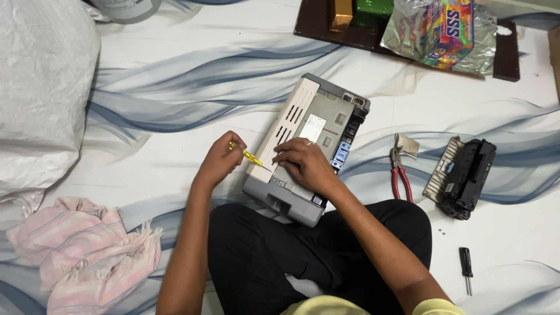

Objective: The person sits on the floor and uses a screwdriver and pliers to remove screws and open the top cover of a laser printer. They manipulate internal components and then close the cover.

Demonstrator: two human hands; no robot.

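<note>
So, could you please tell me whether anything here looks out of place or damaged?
The grey printer lies upturned on the person's lap, and its black toner cartridge sits apart on the sheet. Two tiny loose screws lie near the black screwdriver.

A person sits on the floor (175, 122) with a printer (315, 146) lying just before the knees. The left hand (220, 160) holds a screwdriver (249, 156) at the printer's left edge; the right hand (303, 163) rests on top of it. Pliers (399, 175) lie just right of the printer, a toner cartridge (464, 175) farther right, a second screwdriver (465, 268) nearer the person. A crumpled cloth (87, 251) lies at the near left, a sack (41, 93) behind it. A board (506, 55) bearing packages (446, 26) sits at the far right.
</note>
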